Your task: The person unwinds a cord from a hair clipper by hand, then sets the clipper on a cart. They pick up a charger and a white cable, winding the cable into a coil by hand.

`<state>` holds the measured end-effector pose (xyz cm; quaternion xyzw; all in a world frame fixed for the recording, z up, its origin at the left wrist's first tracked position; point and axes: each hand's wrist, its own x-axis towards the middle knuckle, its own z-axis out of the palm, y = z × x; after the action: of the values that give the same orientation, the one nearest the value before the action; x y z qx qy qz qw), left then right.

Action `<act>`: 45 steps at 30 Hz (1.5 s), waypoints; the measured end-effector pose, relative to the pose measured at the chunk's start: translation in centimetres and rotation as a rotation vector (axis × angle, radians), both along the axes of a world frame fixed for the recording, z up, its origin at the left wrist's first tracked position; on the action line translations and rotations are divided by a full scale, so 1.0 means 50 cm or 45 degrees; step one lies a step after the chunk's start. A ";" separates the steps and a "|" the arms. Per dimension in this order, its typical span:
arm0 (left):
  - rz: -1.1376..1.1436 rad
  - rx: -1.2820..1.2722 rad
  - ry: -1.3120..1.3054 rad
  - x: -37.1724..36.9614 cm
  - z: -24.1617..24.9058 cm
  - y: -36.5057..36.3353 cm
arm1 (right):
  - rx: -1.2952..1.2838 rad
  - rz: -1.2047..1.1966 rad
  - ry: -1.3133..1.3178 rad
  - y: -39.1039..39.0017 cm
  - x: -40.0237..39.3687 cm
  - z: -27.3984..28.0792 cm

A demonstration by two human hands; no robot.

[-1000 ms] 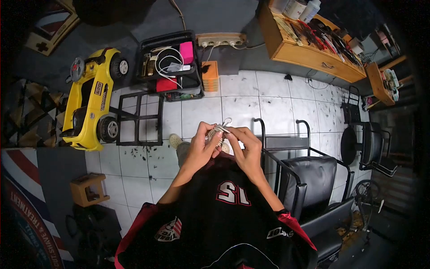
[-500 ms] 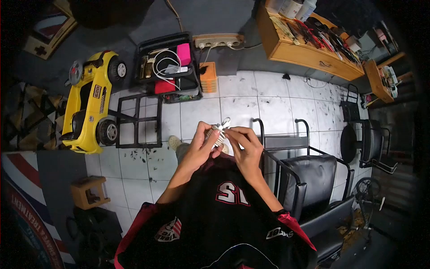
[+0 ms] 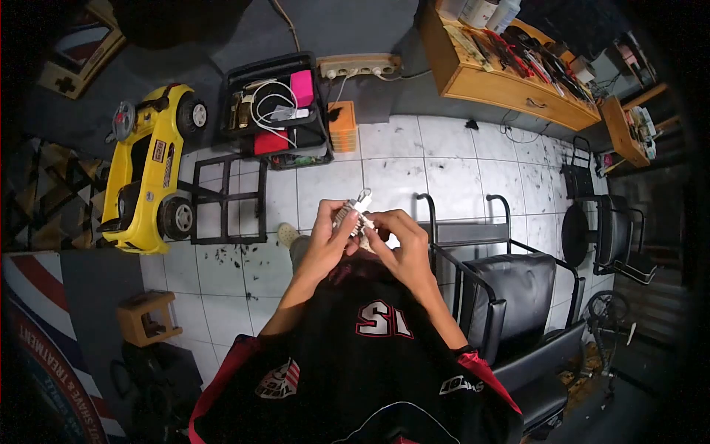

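A small whitish, ribbed object (image 3: 360,204) with a loop sticking out of its far end is held up in front of my chest; its exact kind is not clear. My left hand (image 3: 331,235) grips its left side, thumb laid along the ribs. On the other side, the bent fingers and thumb of my right hand (image 3: 400,240) pinch its right, lower part. The fingers cover much of the object.
To the left stands a yellow toy car (image 3: 151,166) beside a black metal frame (image 3: 231,240). A black cart (image 3: 238,66) holds cables and boxes near stacked orange boxes (image 3: 343,140). A black padded chair (image 3: 518,288) is close on my right. Tools cover the wooden counter (image 3: 510,96).
The object's loop end has shifted slightly left and nearer the top. My right hand has moved a little left and down, its thumb now lower on the object.
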<state>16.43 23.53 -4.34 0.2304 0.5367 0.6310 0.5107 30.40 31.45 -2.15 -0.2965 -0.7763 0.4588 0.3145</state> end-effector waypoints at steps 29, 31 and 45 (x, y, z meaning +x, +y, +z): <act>0.106 0.008 -0.585 -0.005 0.046 -0.022 | 0.267 -0.109 0.085 -0.021 -0.025 0.023; 0.070 0.040 -0.569 -0.007 0.045 -0.023 | 0.196 -0.120 -0.009 -0.025 -0.018 0.023; 0.041 -0.003 -0.199 0.000 0.015 -0.025 | 0.290 -0.164 0.015 -0.029 -0.030 0.015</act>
<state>16.42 22.29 -3.60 0.1713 0.4994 0.6546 0.5410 28.90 30.01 -1.42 -0.3054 -0.8010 0.3483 0.3793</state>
